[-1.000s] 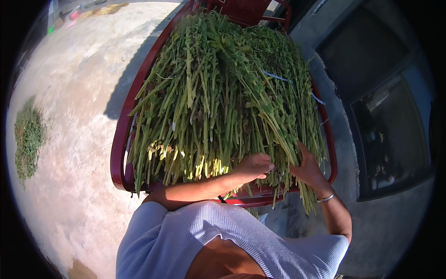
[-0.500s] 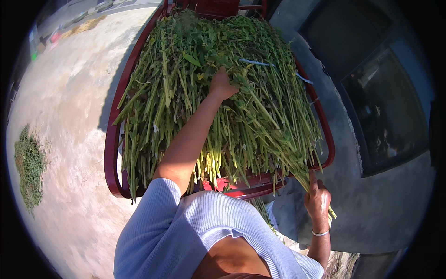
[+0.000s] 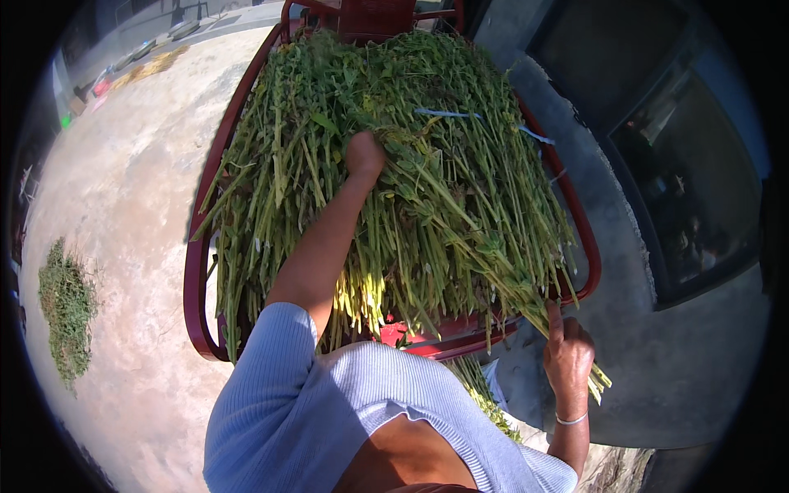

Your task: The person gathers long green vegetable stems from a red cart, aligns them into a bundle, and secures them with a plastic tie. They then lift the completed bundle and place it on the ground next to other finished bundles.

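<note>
A thick pile of cut green leafy plant stalks (image 3: 304,164) lies in a red metal-framed cart (image 3: 196,287), cut ends toward me. My right hand (image 3: 569,353) is closed round the lower ends of a bundle of stalks (image 3: 460,218) at the cart's near right corner; the cut tips stick out below the fist. The bundle slants up and left across the pile toward its leafy tops. There my left hand (image 3: 365,156) is closed in a fist against the upper end of the bundle, its fingers mostly hidden.
Pale blue strips (image 3: 448,112) lie over the pile's right side. Loose greenery (image 3: 66,308) is on the concrete ground at left. More stalks (image 3: 481,382) are below the cart's near edge. A wall with dark framed panels (image 3: 682,189) stands close on the right.
My left hand has moved left and slightly nearer, from a visible thumb to a fist. My right hand has shifted slightly right and nearer, still holding the bundle.
</note>
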{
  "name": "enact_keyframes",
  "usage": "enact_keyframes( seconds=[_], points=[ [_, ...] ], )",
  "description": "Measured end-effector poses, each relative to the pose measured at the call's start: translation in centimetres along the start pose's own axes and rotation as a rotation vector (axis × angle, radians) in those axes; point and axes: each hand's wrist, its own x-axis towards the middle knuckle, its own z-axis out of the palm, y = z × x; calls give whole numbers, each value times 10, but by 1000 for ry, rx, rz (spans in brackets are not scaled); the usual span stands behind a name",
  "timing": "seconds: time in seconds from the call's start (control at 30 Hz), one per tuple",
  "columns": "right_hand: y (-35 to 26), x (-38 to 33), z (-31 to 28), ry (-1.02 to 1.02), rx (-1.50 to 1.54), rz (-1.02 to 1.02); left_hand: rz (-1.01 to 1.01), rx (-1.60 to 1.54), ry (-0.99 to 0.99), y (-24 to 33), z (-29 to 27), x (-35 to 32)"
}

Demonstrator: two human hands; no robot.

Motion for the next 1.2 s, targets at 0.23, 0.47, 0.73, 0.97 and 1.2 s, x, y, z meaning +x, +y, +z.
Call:
enact_keyframes(
  seconds=[0.23,0.47,0.73,0.97,1.2],
  points=[
    [18,-5,8,-66,105,19,-439,132,-130,-49,-38,83],
    [37,-9,46,-70,176,79,-558,-1080,-127,-64,-75,102],
    [45,4,35,-71,271,109,258,141,-173,-26,-57,62],
    [44,-1,29,-64,223,67,19,573,-369,7,8,46],
    [47,-9,37,-119,300,89,68,385,-46,-33,-15,73]
  ],
)
